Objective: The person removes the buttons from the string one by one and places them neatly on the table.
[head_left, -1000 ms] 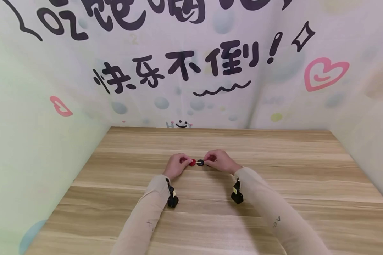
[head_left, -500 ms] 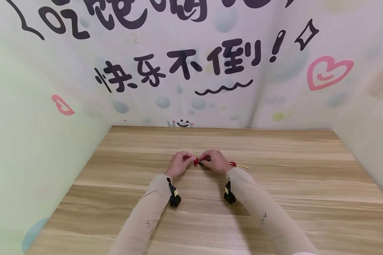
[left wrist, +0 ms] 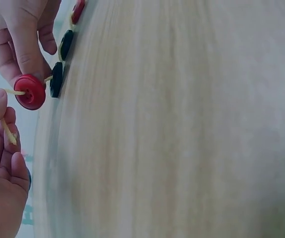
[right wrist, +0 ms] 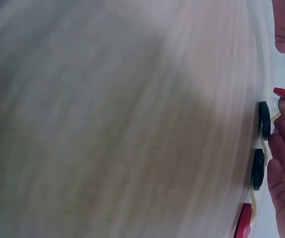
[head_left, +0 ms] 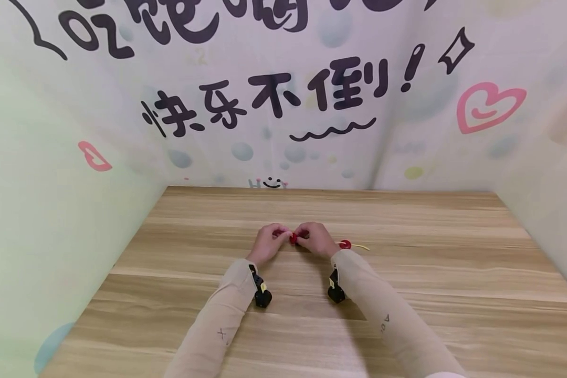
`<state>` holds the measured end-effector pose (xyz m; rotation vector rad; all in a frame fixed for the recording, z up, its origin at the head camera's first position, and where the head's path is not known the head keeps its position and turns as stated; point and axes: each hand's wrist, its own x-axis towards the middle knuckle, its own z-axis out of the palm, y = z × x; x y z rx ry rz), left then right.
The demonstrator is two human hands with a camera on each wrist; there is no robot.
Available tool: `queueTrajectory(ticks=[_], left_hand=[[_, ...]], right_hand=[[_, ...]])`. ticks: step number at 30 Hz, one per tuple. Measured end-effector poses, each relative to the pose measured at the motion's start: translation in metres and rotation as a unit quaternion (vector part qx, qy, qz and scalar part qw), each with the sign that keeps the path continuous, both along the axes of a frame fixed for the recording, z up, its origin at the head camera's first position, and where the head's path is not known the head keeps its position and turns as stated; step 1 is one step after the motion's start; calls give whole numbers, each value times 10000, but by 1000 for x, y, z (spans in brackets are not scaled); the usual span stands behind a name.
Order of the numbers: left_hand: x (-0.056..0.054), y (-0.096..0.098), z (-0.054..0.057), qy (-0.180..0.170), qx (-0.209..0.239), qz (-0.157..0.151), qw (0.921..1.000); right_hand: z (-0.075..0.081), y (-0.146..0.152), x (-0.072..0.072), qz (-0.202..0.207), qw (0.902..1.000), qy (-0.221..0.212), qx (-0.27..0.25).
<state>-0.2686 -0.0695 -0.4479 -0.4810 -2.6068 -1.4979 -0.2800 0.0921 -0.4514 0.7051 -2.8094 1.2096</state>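
The left hand [head_left: 266, 245] pinches the cord [left wrist: 10, 133], the right hand [head_left: 319, 241] a red button [left wrist: 30, 92] threaded on it; two dark buttons [left wrist: 56, 80] come next, and another red button [head_left: 345, 244] lies on the table [head_left: 293, 336].

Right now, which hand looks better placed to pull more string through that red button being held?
Probably the left hand: it pinches the yellow string near its loose end, beyond the red button. The right hand is occupied holding that button.
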Motion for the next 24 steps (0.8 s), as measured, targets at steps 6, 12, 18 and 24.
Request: queueTrajectory(ticks=[6, 12, 18, 24], left_hand=[[2, -1, -1, 69, 51, 58, 9999], [1, -2, -7, -75, -94, 115, 9999], [2, 0, -11, -307, -247, 161, 9991], [2, 2, -13, -279, -210, 204, 9992]], right_hand=[[0, 1, 0, -240, 9995, -89, -184], [1, 6, 1, -470, 9984, -160, -286], [3, 9, 2, -392, 9987, -35, -333], [5, 9, 3, -285, 9994, -5, -209]])
